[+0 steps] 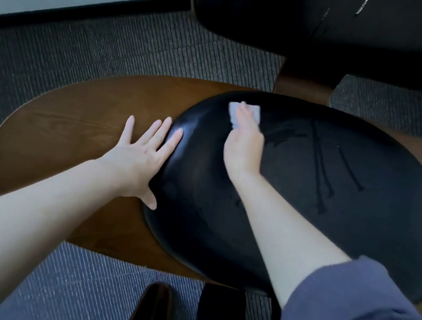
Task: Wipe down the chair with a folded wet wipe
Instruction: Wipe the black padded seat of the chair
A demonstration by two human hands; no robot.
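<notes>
Head view only.

Right hand (245,144): fingers laid out roughly straight, pressing flat on the folded wet wipe (233,113). No curl round it that I can see. The wipe is white and sits under the fingers. Its edges show on both sides of them and just past the fingertips.

The wipe is on the black seat cushion (329,227) of the chair, at the far part of the cushion from the wrist. Thin wet streaks (320,173) run on the cushion to the right of this hand, near it but not touching. A blue-grey sleeve (358,311) is pushed up the right forearm.

Left hand (138,159): open, fingers spread, palm down. The palm rests on the brown wooden panel (62,128) beside the cushion. The index fingertip and thumb touch the cushion's left rim. The hand holds nothing and sits left of the right hand, apart from it.

Beyond both hands is grey ribbed carpet (112,49), then a black skirting strip (76,10) under a pale wall. Beyond the right hand is a big black padded part (301,24); I can't tell whether it belongs to the same chair.

Near the elbows, at the bottom edge, are dark shapes (219,317), too dim to identify.
</notes>
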